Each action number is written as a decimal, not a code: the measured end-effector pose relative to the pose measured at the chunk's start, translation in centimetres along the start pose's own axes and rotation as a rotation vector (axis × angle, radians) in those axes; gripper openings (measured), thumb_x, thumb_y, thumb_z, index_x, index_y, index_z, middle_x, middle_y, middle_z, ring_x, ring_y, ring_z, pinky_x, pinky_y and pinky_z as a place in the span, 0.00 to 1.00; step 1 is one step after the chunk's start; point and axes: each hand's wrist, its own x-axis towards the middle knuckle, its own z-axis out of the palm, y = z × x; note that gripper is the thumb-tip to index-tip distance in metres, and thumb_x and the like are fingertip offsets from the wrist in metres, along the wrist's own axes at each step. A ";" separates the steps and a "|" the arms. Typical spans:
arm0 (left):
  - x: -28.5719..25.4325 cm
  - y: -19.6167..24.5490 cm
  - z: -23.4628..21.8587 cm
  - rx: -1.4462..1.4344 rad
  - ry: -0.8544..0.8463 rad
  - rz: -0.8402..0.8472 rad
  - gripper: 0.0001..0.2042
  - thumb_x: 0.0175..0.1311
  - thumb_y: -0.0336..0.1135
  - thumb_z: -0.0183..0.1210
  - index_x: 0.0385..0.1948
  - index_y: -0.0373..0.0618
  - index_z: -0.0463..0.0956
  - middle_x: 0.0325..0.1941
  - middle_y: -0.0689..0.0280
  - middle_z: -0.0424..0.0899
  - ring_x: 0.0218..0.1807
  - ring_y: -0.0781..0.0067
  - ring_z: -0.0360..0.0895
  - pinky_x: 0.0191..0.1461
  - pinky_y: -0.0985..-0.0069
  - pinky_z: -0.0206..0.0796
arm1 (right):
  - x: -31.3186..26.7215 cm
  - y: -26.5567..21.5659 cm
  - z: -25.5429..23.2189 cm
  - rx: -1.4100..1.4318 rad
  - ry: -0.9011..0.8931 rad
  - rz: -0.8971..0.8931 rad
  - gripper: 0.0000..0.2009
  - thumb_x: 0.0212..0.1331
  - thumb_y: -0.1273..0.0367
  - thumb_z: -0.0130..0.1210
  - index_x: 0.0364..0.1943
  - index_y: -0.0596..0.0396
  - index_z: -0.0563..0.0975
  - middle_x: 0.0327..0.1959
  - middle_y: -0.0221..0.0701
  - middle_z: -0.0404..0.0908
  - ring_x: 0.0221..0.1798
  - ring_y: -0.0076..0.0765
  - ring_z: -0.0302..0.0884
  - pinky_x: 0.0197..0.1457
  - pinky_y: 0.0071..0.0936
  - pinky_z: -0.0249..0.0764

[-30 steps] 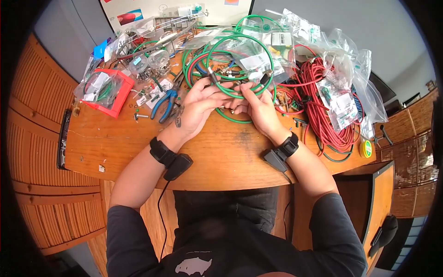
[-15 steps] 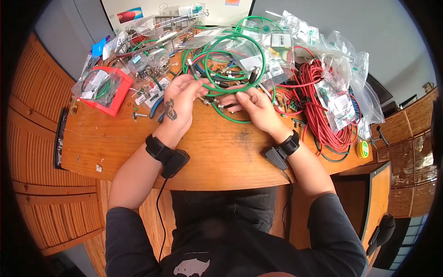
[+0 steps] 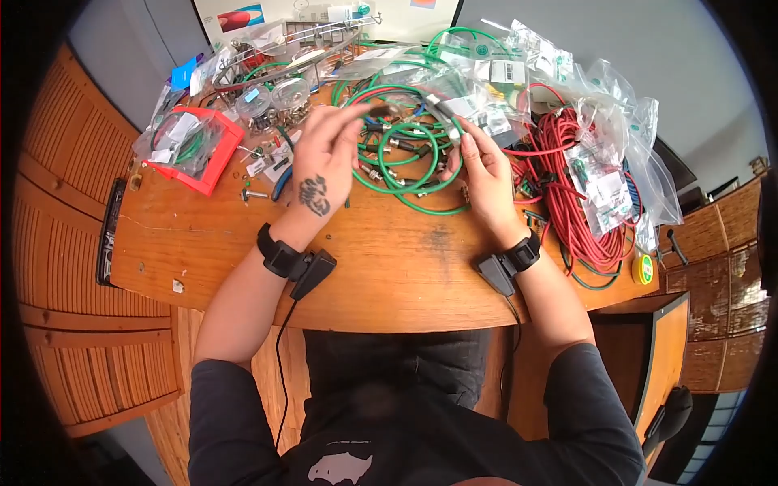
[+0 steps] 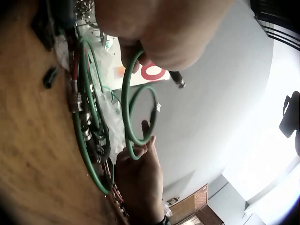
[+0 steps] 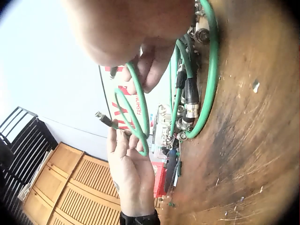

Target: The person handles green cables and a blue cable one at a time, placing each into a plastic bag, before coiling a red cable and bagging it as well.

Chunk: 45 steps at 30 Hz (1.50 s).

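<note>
A green cable (image 4: 125, 101) with black-sleeved metal plugs hangs in loops between the two hands, above the tabletop. My left hand (image 3: 318, 166), back of the hand uppermost, pinches it near one plug (image 5: 104, 118), as the right wrist view shows. On the other side my right hand (image 3: 490, 178) grips the loops between thumb and fingers. A second plug (image 3: 442, 107) sticks up past the right fingertips. Beneath lie more coiled green cables (image 5: 212, 79) with metal connectors (image 5: 191, 108), partly overlapped by the held loops in the head view.
A bundle of red cable (image 3: 559, 194) and clear plastic bags (image 3: 600, 182) lie to the right. On the left are a red bin (image 3: 217, 166) with a bagged cable, clear round tubs (image 3: 253, 101) and small loose parts. A yellow round tin (image 3: 643, 269) sits near the right edge.
The hands have moved apart, the left one turning its back upward and the right one shifting right. The held green loops have dropped nearer and look smaller, with the plugs at new angles.
</note>
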 end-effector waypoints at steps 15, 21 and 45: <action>-1.8 2.0 2.2 0.409 -0.383 0.616 0.11 0.51 0.19 0.61 0.38 0.40 0.80 0.50 0.57 0.76 0.43 0.57 0.79 0.43 0.67 0.73 | -1.1 -0.6 0.6 -0.001 -0.299 0.235 0.14 0.74 0.63 0.46 0.45 0.55 0.81 0.18 0.14 0.65 0.20 0.11 0.54 0.23 0.15 0.49; -2.1 2.1 2.0 0.373 -0.372 0.506 0.14 0.55 0.17 0.58 0.43 0.38 0.79 0.47 0.55 0.80 0.46 0.56 0.80 0.46 0.69 0.75 | -1.3 0.3 1.5 -0.028 -0.265 0.005 0.15 0.74 0.64 0.45 0.49 0.60 0.78 0.48 0.28 0.80 0.51 0.21 0.74 0.56 0.20 0.69; -2.4 1.8 2.0 0.296 -0.474 0.220 0.11 0.64 0.25 0.58 0.47 0.39 0.75 0.41 0.54 0.82 0.42 0.54 0.82 0.44 0.66 0.72 | -0.9 -1.3 0.4 0.348 -0.189 0.391 0.11 0.75 0.65 0.40 0.55 0.46 0.70 0.29 0.20 0.68 0.23 0.12 0.54 0.21 0.14 0.46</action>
